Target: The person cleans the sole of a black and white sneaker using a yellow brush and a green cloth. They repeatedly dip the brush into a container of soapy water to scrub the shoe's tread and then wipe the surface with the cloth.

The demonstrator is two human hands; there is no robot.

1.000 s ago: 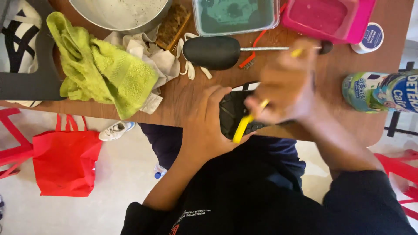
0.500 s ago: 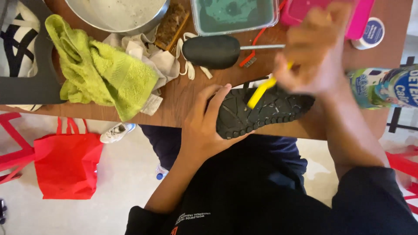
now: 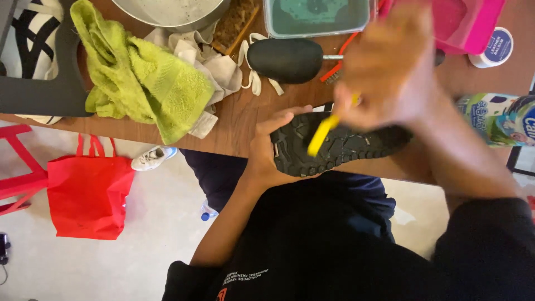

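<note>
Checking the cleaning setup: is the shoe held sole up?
Yes, the left hand holds the shoe with its black treaded sole facing up.

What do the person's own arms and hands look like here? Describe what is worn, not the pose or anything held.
Both hands are bare, with no gloves or rings visible. The left hand has a bare forearm up to a dark sleeve bearing small light lettering and an orange mark. The right hand is motion-blurred; its forearm is bare up to a dark sleeve.
</note>
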